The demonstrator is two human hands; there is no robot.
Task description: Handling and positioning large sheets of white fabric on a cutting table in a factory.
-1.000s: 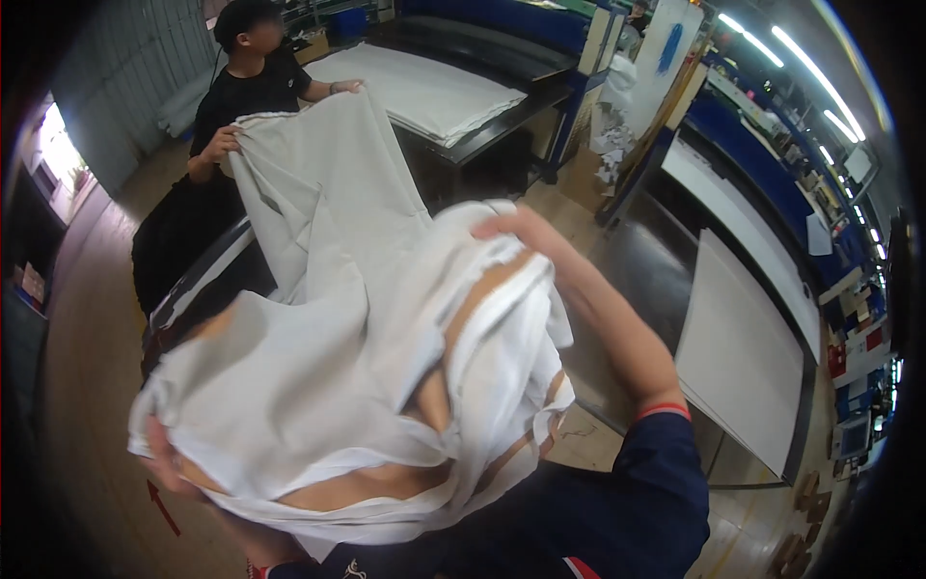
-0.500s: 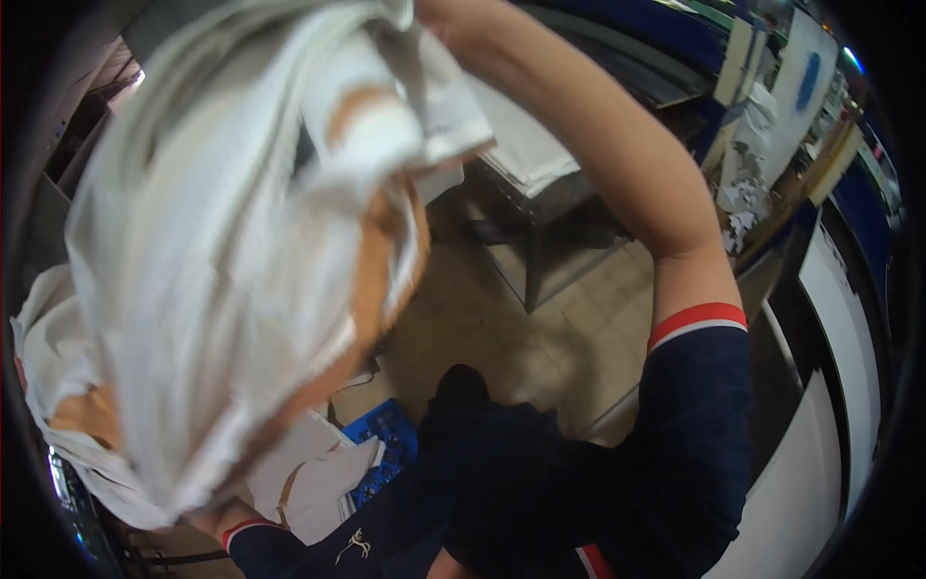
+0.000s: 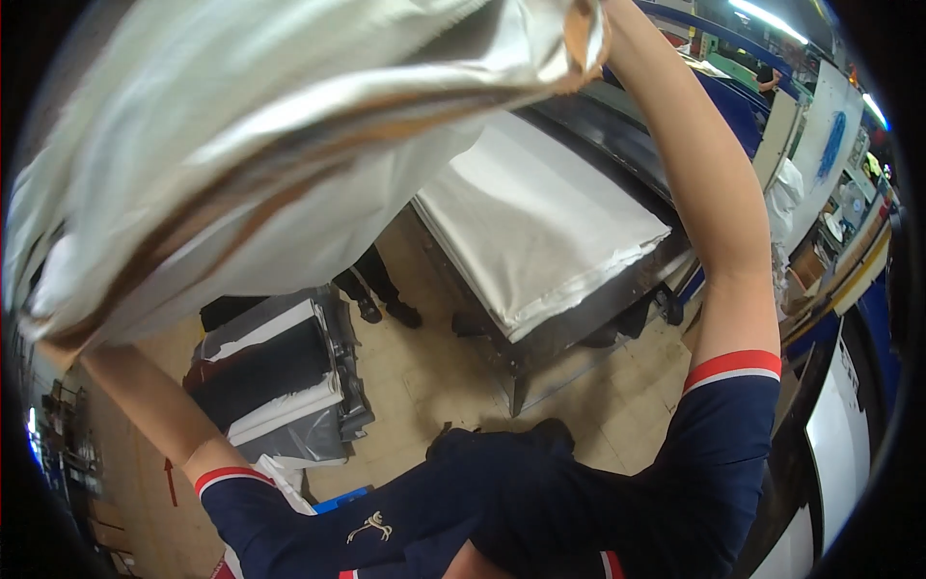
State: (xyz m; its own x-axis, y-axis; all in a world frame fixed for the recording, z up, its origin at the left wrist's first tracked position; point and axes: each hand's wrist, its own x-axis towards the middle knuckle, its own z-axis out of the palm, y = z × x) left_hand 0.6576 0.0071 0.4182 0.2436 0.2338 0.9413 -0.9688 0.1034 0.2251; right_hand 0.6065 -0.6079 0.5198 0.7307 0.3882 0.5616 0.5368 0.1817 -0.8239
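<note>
A large, floppy white leather sheet [image 3: 318, 193] with brown edges and folds fills the upper left, held up in the air between both my arms. At its lower left corner my left hand [image 3: 89, 355] is closed on the edge, its fingers mostly hidden behind the leather. My right hand [image 3: 613, 13] is raised high at the opposite corner and grips it there, with the fingers hidden by the fold. Below the raised sheet, a flat stack of white sheets [image 3: 550, 227] lies on a dark metal table [image 3: 603, 304].
On the tiled floor, a pile of folded black, grey and white sheets [image 3: 280, 372] stands left of the table. Another person's legs and shoes [image 3: 386, 304] show beyond it. At the right are a blue machine frame [image 3: 719, 106] and leaning white panels [image 3: 837, 434].
Both my arms have spread apart, stretching the leather sheet wide across the upper left. My view has shifted, bringing the table's white stack and the floor pile into fuller sight.
</note>
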